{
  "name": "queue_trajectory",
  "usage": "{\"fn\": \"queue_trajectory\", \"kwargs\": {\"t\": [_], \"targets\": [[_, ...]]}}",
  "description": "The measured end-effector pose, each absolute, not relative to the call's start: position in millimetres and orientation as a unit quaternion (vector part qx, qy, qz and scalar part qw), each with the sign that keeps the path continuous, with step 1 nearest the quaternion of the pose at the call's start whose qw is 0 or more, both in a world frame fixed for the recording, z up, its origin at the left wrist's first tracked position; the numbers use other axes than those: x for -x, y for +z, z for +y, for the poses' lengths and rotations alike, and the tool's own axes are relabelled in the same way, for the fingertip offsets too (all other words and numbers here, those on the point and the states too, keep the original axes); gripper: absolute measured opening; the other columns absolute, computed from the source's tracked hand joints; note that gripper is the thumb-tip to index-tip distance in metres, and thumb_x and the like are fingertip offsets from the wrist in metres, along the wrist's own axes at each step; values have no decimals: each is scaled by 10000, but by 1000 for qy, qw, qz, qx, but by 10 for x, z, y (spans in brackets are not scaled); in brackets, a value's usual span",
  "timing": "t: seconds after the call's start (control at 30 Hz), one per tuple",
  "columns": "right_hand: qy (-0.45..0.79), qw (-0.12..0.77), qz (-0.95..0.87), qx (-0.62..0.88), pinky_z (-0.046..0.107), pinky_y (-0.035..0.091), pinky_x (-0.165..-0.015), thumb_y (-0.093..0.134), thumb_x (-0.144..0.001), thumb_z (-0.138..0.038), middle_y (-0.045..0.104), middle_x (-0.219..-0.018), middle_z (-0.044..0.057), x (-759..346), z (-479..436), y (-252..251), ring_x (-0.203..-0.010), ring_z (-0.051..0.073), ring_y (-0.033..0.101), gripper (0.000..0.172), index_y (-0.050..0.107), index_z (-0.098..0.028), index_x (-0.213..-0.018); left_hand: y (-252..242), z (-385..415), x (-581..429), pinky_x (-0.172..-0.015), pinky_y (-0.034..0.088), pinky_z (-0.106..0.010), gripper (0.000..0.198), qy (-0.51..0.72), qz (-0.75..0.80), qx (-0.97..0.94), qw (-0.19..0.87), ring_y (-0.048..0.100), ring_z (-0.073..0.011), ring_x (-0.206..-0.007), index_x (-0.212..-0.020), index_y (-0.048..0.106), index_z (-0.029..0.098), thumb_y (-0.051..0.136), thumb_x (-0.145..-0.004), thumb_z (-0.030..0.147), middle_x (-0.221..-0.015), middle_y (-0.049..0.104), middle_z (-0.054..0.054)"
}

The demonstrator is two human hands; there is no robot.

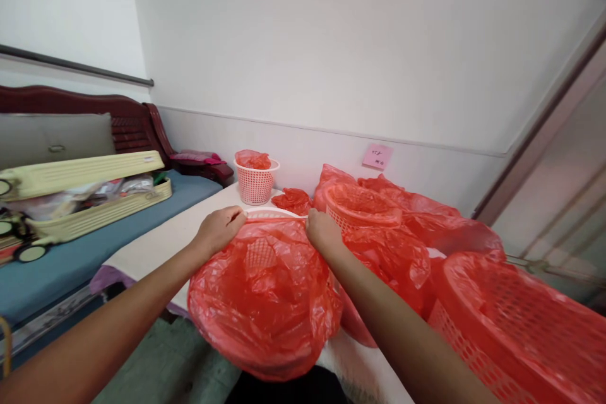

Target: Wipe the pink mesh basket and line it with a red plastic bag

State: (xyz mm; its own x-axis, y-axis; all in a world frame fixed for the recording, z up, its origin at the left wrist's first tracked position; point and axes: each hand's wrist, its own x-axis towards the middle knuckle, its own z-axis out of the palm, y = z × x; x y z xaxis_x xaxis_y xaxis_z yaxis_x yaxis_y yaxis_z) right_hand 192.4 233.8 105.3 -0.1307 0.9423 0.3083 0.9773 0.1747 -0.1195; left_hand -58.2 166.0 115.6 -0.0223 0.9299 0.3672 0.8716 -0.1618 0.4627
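Both my hands stretch a red plastic bag (265, 293) over the far rim of a white lattice basket (272, 211) that lies in front of me on the table. My left hand (220, 228) is closed on the bag's edge at the left of the rim. My right hand (324, 232) is closed on the same edge at the right. The bag's taut edge runs between the two hands. Most of the basket is hidden under the bag; its lattice shows faintly through the plastic.
A small white basket (256, 182) lined with red plastic stands at the back of the table (165, 237). Red baskets (516, 322) and loose red bags (426, 221) crowd the right. A yellow open suitcase (89, 192) lies on the bed at left.
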Motion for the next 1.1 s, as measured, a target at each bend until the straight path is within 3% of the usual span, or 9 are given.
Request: {"fn": "queue_trajectory", "kwargs": {"t": [0.13,0.5,0.7,0.77,0.9,1.1], "targets": [[-49,149,-757,635,355,516,-767,387,-991,-186,753,-1013,186,-1871,2420,1051,-957,305,731,322,690,-112,-1074,1070,1689,653,-774,475,-360,316,290,648,-703,46,589,-167,-768,-869,654,181,597,-911,489,-854,659,-15],[-85,170,-760,622,321,505,-744,358,-1018,-243,730,-1008,162,-1837,2403,870,-895,251,725,343,676,-128,-1072,920,1674,781,-767,458,-347,289,298,601,-742,11,556,-155,-755,-805,614,180,554,-946,424,-821,597,-2],[-95,180,-757,621,353,494,-798,348,-1021,-243,731,-987,172,-1934,2357,863,-940,279,714,368,696,-125,-1027,991,1801,773,-899,475,-423,254,339,637,-692,12,580,-201,-963,-881,640,173,566,-947,408,-969,620,-44],[-92,184,-757,620,347,487,-801,343,-1024,-246,733,-985,174,-1951,2326,873,-950,280,711,376,700,-125,-1017,998,1878,777,-859,507,-401,262,349,652,-671,50,605,-191,-928,-875,639,166,597,-933,418,-960,638,-39],[-76,192,-758,619,343,473,-782,365,-1020,-265,738,-1003,187,-1965,2292,931,-956,293,704,375,709,-117,-1010,1009,1956,747,-634,517,-292,307,361,673,-628,151,585,-123,-655,-851,627,146,598,-939,439,-764,611,15],[-2,215,-747,629,274,419,-714,427,-978,-251,761,-926,134,-1948,2441,1017,-843,212,690,329,732,-149,-911,1074,1899,614,-642,522,-290,271,416,666,-591,185,588,-119,-673,-892,625,147,602,-942,412,-792,617,9]]}}
